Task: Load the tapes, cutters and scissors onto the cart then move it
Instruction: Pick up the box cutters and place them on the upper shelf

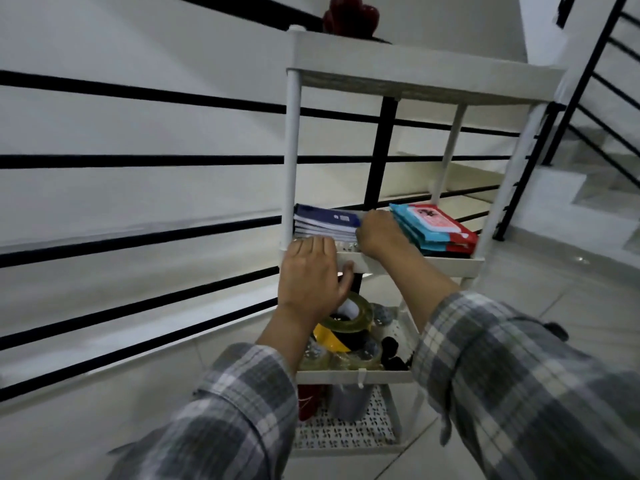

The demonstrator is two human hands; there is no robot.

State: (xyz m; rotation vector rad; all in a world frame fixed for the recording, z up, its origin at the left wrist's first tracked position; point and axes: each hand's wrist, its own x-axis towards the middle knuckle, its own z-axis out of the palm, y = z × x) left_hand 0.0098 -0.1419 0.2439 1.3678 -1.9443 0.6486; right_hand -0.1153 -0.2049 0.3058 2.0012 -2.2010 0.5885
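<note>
A white plastic cart (446,262) with several shelves stands in front of me by a black railing. My left hand (310,271) grips the front rim of its second shelf, fingers curled over the edge. My right hand (377,237) rests closed on the same rim, next to a stack of notebooks (327,221). On the shelf below lie clear tape rolls (349,318), a yellow-and-black tape roll (330,337) and dark-handled tools (393,355), partly hidden by my left arm. I cannot tell which are cutters or scissors.
Red and blue wipe packs (436,226) sit on the second shelf's right side. A red object (351,15) stands behind the top shelf. The bottom shelf holds a red item (308,401) and a grey container (349,401). Stairs (595,188) rise to the right; tiled floor (554,292) surrounds the cart.
</note>
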